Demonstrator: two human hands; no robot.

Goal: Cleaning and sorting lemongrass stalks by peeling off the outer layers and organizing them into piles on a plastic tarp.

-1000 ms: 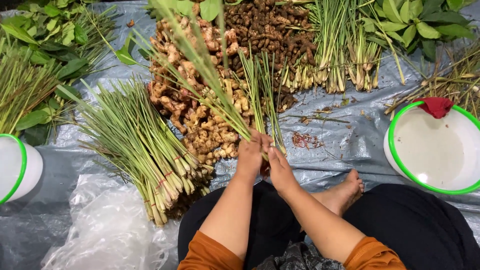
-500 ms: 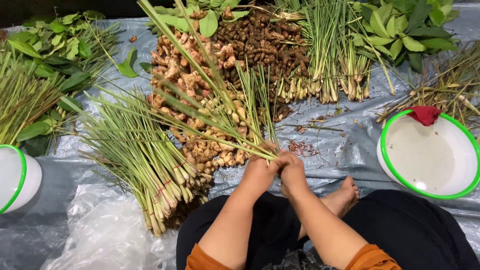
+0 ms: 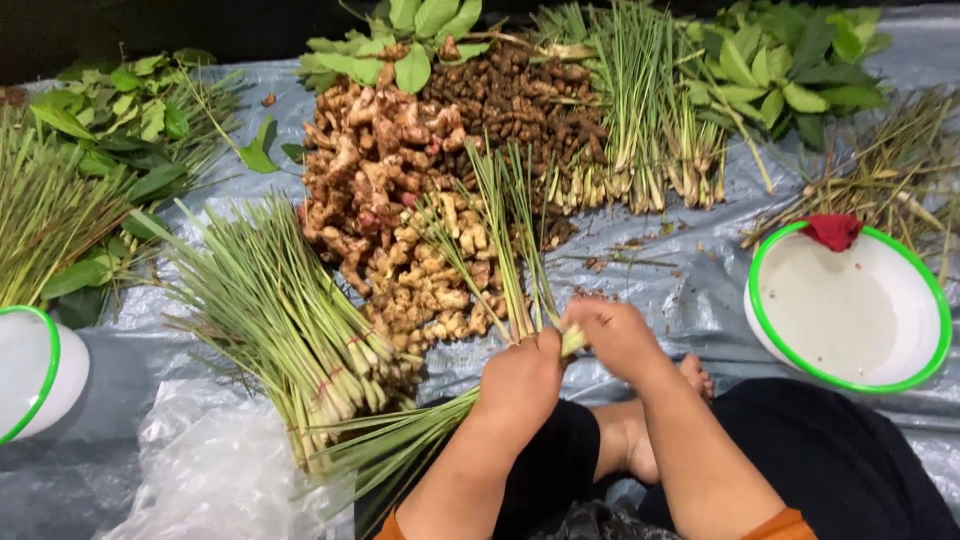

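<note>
Grey plastic sheet (image 3: 700,290) spread under produce. Two forearms extended forward from lap, hands met just above knees. Two white green-rimmed bowls counted: one at right (image 3: 848,305), one cut off at left edge (image 3: 30,370). Ginger heap (image 3: 400,220) piled centre; big lemongrass bundle (image 3: 290,320) laid left of it. Left hand (image 3: 520,380) closed in fist around small lemongrass bunch (image 3: 500,240); stalks fanned up and away. Right hand (image 3: 615,335) curled, fingertips pinched on bunch's cut base (image 3: 572,341).

Even, bright light, soft shadows, sharp throughout (top edge falls dark).
</note>
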